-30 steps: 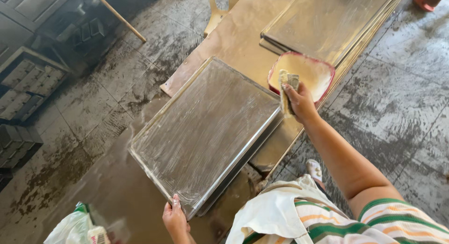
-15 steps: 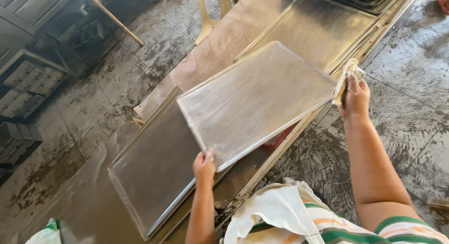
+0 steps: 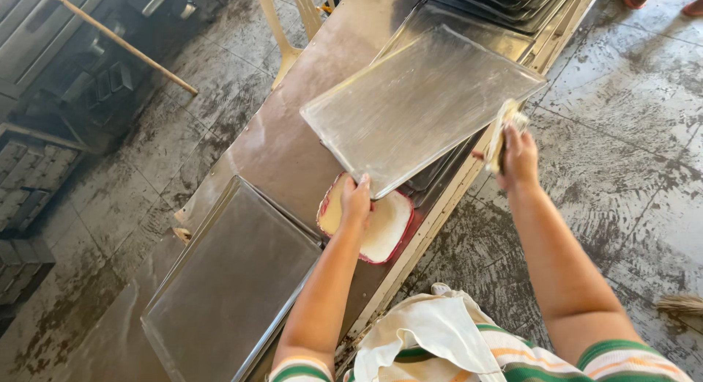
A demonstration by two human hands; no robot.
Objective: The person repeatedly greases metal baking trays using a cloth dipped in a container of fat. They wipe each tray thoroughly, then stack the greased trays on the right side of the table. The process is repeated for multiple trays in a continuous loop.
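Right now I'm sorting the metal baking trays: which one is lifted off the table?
The tilted tray held between the left hand and right hand. The other single tray lies flat on the table; the rest sit stacked.

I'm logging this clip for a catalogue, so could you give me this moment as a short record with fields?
Setting: long metal table on a stained concrete floor
Left hand: grips the near edge of a raised metal tray
Right hand: holds a cloth wad at the tray's right edge
Beneath the tray: red-rimmed bowl of pale contents
Near end: another flat tray
Far end: stacked trays
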